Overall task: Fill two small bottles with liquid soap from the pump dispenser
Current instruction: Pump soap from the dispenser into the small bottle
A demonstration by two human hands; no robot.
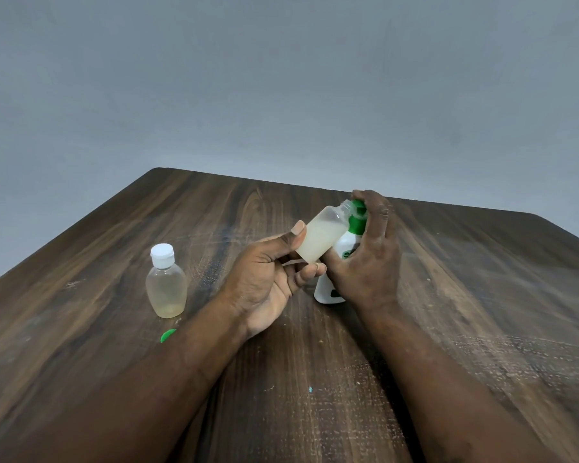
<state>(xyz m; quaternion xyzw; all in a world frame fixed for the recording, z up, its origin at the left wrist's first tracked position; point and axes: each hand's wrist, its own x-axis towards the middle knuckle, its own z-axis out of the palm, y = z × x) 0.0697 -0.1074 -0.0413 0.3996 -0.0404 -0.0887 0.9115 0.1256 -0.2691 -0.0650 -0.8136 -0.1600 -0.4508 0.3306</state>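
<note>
While the left hand (268,282) pinches the open bottle (321,237) between the thumb on its upper side and curled fingers beneath, the bottle lies tilted, its long axis running on a diagonal from the base at the lower left to the uncapped mouth at the upper right. That mouth points up and away from the person and sits right at the green pump (357,222) of the dispenser (328,292); whether they touch cannot be told. Cloudy whitish liquid fills the lower part of the bottle, with the neck end clearer. The right hand (371,259) is clamped on the dispenser, its fingers curled over the pump head and the thumb against the white body, which stands upright on the table (315,379). Both hands are close together near the middle of the dark wooden top, the left fingertips just beside the right thumb. Well to the left stands the capped bottle (166,285), upright, its white flip cap (162,255) on and a little yellowish liquid at its bottom. Near its base, toward the person, a small green lid (168,335) lies flat on the wood, partly hidden by the left forearm. A plain grey wall (281,78) rises behind the table
</note>
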